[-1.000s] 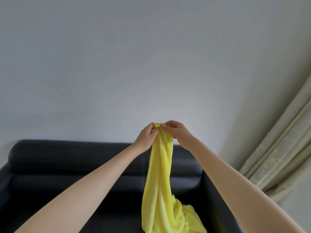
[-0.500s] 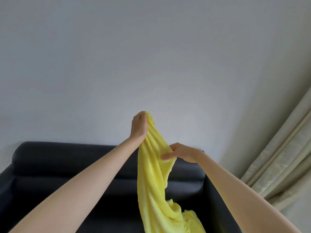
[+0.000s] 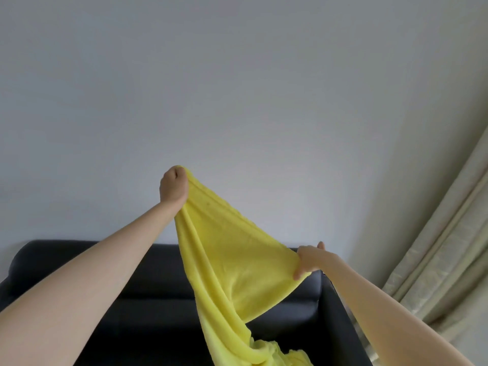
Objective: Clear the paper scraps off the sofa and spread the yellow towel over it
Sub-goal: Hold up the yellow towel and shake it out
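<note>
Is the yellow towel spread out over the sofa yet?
No. The yellow towel hangs bunched between the left hand and right hand, above the sofa.

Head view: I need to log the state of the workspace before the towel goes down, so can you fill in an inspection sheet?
Surface: black sofa, backrest and part of the seat in view.
Job's things: yellow towel held up, its lower end bunched on the seat; paper scraps, nothing seen.
Clutter: nothing seen.
Grips: left hand grips the towel's top end; right hand pinches its edge lower to the right.
Cables: nothing seen.
Surroundings: plain wall; pale curtain at right.
</note>
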`<state>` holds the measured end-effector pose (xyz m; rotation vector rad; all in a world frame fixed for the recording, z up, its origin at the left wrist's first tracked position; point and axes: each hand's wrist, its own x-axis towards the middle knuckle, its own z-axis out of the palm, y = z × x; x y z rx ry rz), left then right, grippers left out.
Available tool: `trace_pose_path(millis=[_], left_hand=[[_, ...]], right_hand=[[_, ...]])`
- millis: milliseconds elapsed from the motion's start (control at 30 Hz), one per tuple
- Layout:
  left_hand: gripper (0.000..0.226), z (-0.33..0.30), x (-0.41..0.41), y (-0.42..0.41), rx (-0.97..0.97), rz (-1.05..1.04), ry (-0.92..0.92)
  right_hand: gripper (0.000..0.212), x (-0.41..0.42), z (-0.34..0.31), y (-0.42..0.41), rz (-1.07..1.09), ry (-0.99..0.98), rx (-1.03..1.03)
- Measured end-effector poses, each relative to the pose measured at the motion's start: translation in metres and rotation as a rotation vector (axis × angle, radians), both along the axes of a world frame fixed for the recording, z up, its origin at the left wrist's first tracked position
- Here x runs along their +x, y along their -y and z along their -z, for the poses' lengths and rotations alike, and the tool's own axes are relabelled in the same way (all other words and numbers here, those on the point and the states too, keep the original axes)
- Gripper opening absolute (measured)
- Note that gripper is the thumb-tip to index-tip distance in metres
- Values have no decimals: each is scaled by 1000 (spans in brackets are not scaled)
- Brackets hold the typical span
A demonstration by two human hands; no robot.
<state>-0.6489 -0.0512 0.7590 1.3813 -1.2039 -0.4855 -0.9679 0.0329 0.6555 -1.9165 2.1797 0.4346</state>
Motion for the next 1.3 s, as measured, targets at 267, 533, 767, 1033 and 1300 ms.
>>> trace_pose_path(millis=[267, 533, 767, 1033, 1300], left_hand=[[34, 24, 19, 2, 85, -65, 100], [13, 4, 24, 2, -25, -168, -14], [38, 23, 26, -3, 186, -188, -144], [41, 2, 30, -10, 135, -208, -309], [41, 15, 54, 10, 180, -22, -498]], right_hand=[[41, -16, -64, 33, 54, -177, -274], [29, -7, -173, 40, 50, -92, -1487], [18, -8, -162, 34, 119, -265, -876], [41, -25, -194, 29, 144, 306, -780], [25, -20, -208, 24, 142, 671, -1061]])
